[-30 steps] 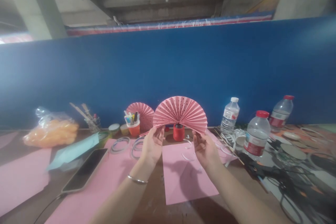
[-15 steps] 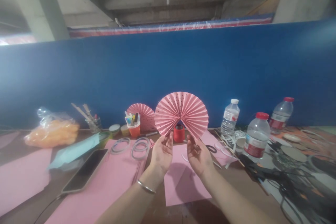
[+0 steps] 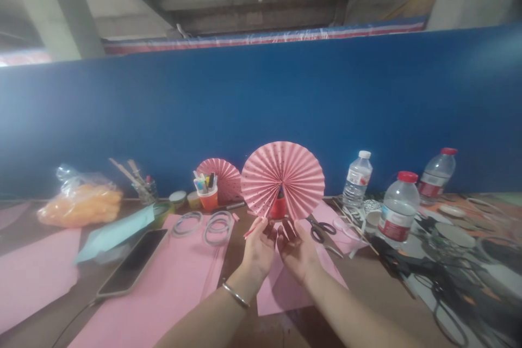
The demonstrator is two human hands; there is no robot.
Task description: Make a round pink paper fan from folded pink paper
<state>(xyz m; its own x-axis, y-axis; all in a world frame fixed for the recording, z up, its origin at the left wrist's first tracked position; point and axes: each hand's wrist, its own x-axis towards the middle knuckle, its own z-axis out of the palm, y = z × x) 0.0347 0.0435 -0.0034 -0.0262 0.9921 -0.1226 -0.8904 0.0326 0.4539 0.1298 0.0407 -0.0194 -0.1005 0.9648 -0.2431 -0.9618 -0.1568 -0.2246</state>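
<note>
A pleated pink paper fan [image 3: 282, 174], dotted on its left half, is held upright and spread nearly into a full circle. My left hand [image 3: 260, 247] grips its lower left edge, and my right hand [image 3: 299, 250] grips the lower right edge. Both hands are closed on the paper, close together, with a narrow gap between the fan's ends. Through that gap part of a red container [image 3: 279, 207] shows. Under my hands lies a pink paper sheet [image 3: 269, 299]. Black-handled scissors [image 3: 322, 228] rest to the right of my right hand.
A second pink fan [image 3: 228, 176] stands behind an orange cup of pens [image 3: 209, 199]. Rolls of tape [image 3: 218, 228] and a phone [image 3: 134, 263] lie to the left. Water bottles [image 3: 397, 209] and tangled cables [image 3: 440, 288] are on the right. A blue partition [image 3: 261, 98] rises behind the table.
My hands have moved closer together, drawing the fan's two lower edges inward, so the gap between them has narrowed. The scissors beside my right hand are now more visible.
</note>
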